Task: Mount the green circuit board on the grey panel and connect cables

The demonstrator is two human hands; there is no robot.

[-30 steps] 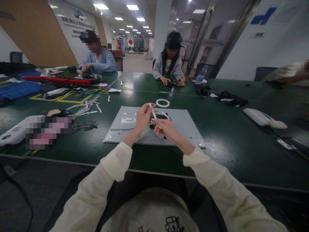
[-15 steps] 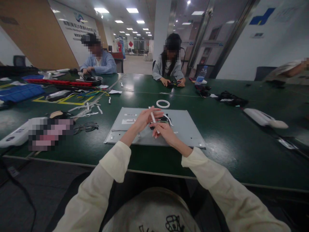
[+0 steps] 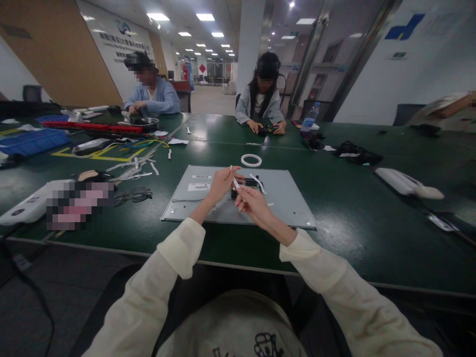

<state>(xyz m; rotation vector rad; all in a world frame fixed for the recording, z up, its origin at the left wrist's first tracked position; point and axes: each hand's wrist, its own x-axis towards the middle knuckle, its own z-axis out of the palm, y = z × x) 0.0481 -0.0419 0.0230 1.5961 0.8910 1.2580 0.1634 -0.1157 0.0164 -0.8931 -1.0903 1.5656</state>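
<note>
Between my two hands is a short strip of white tape (image 3: 236, 184), held above a flat grey panel (image 3: 186, 208). My left hand (image 3: 222, 184) pinches around the strip's far end, its fingers partly covering it. The near end is gripped between thumb and fingers of my right hand (image 3: 256, 202). Beneath and beyond my hands, a small dark circuit board (image 3: 254, 183) lies on the panel, partly hidden by them. Another curved white strip (image 3: 262, 184) rests across that board. A roll of white tape (image 3: 251, 160) lies flat just past the panel's far edge.
Left of the panel lie eyeglasses (image 3: 134, 196), scattered white strips (image 3: 136, 168) and a blue tray (image 3: 31, 142). A white device (image 3: 403, 181) sits at the right. Across the table two people handle objects near a plastic bottle (image 3: 311, 116).
My left hand's fingers, stretched out before, have closed in around the far end of the strip. My right hand has shifted slightly, and less of the strip shows.
</note>
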